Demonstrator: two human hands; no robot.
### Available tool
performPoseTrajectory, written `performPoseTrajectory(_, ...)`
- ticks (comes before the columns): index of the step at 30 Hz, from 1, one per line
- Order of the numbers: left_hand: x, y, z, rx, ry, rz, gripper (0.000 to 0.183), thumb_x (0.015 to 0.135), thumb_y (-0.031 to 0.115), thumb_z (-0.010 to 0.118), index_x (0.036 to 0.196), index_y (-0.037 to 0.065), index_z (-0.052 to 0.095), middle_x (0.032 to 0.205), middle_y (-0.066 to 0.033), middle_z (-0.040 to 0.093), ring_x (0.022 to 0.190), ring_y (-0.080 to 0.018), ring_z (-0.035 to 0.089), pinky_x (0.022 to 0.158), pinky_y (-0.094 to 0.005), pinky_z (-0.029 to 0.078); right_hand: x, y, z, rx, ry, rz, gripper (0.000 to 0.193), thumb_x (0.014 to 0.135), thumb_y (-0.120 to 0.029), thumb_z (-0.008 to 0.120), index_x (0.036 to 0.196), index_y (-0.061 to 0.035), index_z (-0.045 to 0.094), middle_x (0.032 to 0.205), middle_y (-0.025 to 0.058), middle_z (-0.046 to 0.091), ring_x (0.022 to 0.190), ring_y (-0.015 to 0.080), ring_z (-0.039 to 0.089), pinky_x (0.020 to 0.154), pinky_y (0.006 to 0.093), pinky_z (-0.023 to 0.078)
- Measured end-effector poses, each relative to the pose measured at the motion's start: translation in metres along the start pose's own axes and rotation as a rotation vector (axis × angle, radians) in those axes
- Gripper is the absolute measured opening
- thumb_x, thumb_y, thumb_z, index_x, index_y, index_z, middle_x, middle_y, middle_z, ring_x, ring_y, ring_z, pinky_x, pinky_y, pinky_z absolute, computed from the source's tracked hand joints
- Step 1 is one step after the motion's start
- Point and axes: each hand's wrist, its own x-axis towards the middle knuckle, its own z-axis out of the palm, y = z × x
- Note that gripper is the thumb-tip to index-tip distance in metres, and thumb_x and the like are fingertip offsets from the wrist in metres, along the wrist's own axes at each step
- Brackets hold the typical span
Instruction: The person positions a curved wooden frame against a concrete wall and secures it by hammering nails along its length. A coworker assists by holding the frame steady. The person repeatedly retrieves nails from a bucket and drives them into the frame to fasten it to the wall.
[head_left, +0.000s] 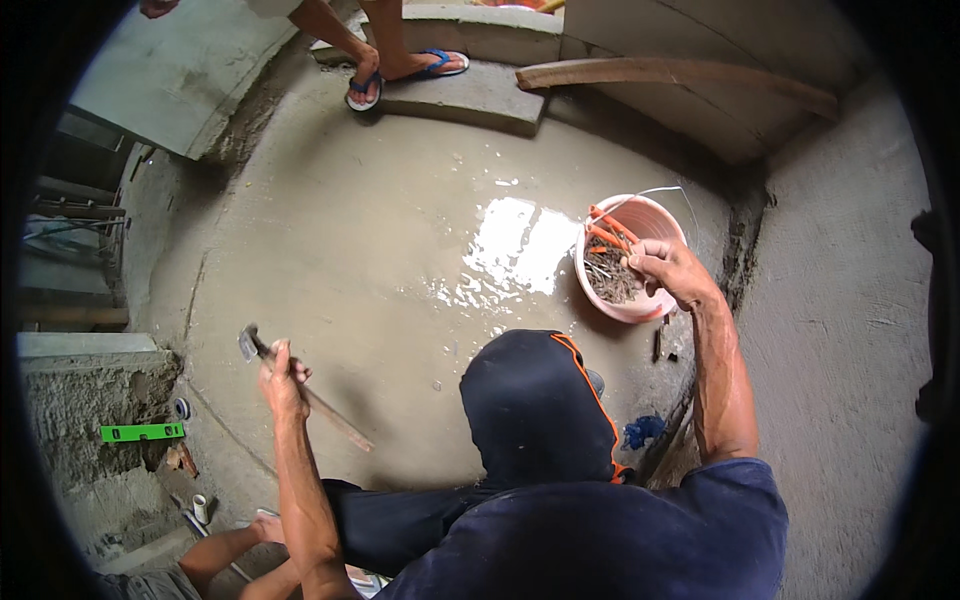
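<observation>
My left hand [285, 380] is wrapped round the wooden handle of a claw hammer [338, 419], whose metal head points to the upper left above the wet floor. On the right, my right hand [670, 272] reaches over the rim of a pale pink bucket [652, 220], with thumb and fingers pinched together. Whatever sits between those fingertips is too small to name. Inside the bucket lies a heap of nails [606, 277], and an orange-handled tool [606, 233] leans against its far left side. A thin wire handle rises over the bucket's far rim.
A person in blue-strapped sandals [432, 66] stands on a concrete step [450, 98] at the far side. A wooden plank [680, 72] leans by the far wall. At left are a green spirit level [142, 432] and another person's bare leg [222, 548]. Blue crumpled material [642, 431] lies right of my knee.
</observation>
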Motion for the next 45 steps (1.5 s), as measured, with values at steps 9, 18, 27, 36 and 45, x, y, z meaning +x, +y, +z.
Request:
performPoseTrajectory(9, -0.021, 0.038, 0.032, -0.022, -0.166, 0.081, 0.034, 0.099, 0.032, 0.072, 0.117, 0.004, 0.064, 0.07, -0.001, 0.056, 0.055, -0.0102, 0.052, 0.06, -0.029, 0.049, 0.017, 0.009, -0.036, -0.698, 0.146, -0.061, 0.015, 0.09, -0.021, 0.071, 0.091, -0.006, 0.076, 0.081, 0.0133, 0.074, 0.075, 0.0269, 0.071, 0.07, 0.0411, 0.054)
performPoseTrajectory(18, 0.007, 0.013, -0.021, -0.082, 0.003, -0.043, 0.03, 0.098, 0.033, 0.073, 0.114, 0.01, 0.064, 0.067, 0.0018, 0.055, 0.051, -0.0103, 0.049, 0.057, -0.0287, 0.046, 0.025, 0.07, -0.054, -0.855, 0.167, 0.115, 0.018, 0.088, -0.023, 0.075, 0.099, -0.0082, 0.078, 0.098, 0.0201, 0.076, 0.094, 0.0387, 0.073, 0.086, 0.0489, 0.055)
performPoseTrajectory(27, 0.014, -0.015, -0.039, -0.105, 0.119, -0.144, 0.024, 0.1, 0.035, 0.072, 0.111, 0.014, 0.065, 0.065, 0.0034, 0.053, 0.05, -0.0097, 0.047, 0.058, -0.029, 0.046, 0.037, 0.065, -0.035, -0.682, 0.361, -0.159, 0.018, 0.092, -0.022, 0.074, 0.105, -0.0094, 0.078, 0.101, 0.0179, 0.076, 0.098, 0.0369, 0.072, 0.087, 0.0478, 0.055)
performPoseTrajectory(36, 0.003, -0.018, -0.03, -0.094, 0.106, -0.148, 0.024, 0.1, 0.031, 0.071, 0.109, 0.01, 0.062, 0.067, 0.0015, 0.054, 0.051, -0.0099, 0.048, 0.057, -0.029, 0.048, 0.033, 0.069, -0.044, -1.049, 0.177, 0.108, 0.016, 0.086, -0.017, 0.077, 0.1, -0.0097, 0.076, 0.097, 0.0177, 0.077, 0.094, 0.0385, 0.073, 0.085, 0.0481, 0.056)
performPoseTrajectory(45, 0.0, -0.017, -0.028, -0.079, 0.086, -0.172, 0.024, 0.101, 0.03, 0.07, 0.113, 0.01, 0.064, 0.067, 0.0016, 0.054, 0.052, -0.0099, 0.048, 0.058, -0.0292, 0.047, 0.065, 0.113, -0.022, -1.282, -0.122, 0.198, 0.025, 0.092, -0.022, 0.062, 0.101, -0.0102, 0.081, 0.107, 0.0214, 0.077, 0.097, 0.0389, 0.076, 0.088, 0.0496, 0.06)
